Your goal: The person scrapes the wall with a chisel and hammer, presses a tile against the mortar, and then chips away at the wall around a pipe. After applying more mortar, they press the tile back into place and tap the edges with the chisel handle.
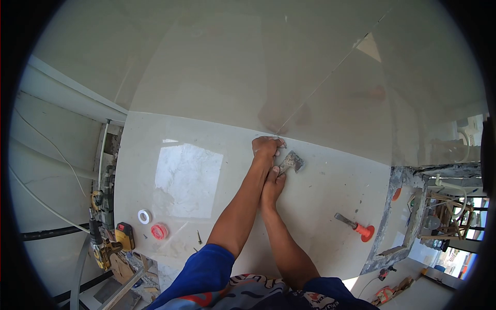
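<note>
My left hand [266,146] is closed at the seam where the pale counter slab [310,206] meets the glossy tiled wall [217,67]; what its fingers hold, if anything, is too small to make out. Just below it and to the right, my right hand [274,183] is wrapped round the handle of a small, dirty scraper-like tool [293,161], whose grey, crusted head points up and right. My forearms lie close together. A thin joint line in the wall tiles runs diagonally up to the right from near my left hand.
A chisel with an orange guard [364,231] lies on the slab at right. At left are a white tape roll [144,216], a pink roll [159,231], screws [199,237], a battery [124,236] and a yellow drill [103,248]. A rough-edged opening [395,250] is at far right.
</note>
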Available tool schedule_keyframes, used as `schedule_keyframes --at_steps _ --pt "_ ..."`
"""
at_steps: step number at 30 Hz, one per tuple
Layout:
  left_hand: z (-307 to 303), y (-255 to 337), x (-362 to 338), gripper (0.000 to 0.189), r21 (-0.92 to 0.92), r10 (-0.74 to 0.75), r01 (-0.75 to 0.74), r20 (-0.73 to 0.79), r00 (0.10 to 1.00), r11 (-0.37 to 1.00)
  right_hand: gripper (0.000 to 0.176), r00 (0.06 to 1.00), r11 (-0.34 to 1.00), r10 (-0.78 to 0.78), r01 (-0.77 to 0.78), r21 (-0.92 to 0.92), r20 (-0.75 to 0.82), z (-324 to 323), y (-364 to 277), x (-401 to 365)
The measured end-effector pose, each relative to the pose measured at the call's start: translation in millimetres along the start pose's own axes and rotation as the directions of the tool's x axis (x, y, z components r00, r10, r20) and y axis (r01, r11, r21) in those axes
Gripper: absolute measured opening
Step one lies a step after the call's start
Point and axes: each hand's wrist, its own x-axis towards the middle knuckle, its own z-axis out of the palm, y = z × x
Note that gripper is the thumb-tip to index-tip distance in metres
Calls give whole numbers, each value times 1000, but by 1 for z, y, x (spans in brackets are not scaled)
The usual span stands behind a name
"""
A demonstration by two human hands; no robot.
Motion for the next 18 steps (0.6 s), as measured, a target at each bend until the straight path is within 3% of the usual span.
schedule_keyframes --at_steps 6,8,11,14,18 --pt "5 -9 12 10 -31 -9 5 -131 991 1000 34 997 997 33 -37 61 69 -2 -3 3" --pt "4 -5 9 11 -15 -3 2 -99 995 1000 34 999 999 35 -35 15 -3 -2 2 3" --pt "3 2 -3 13 19 -20 21 -68 997 1000 34 988 992 70 -84 99 138 -4 -13 -1" --pt "3 -2 1 13 12 -1 2 -77 997 1000 34 1000 993 17 -16 119 -10 -2 -8 -2" --pt "2 -4 -1 12 10 27 -26 -58 998 1000 30 996 996 9 -17 88 89 -14 -2 8"
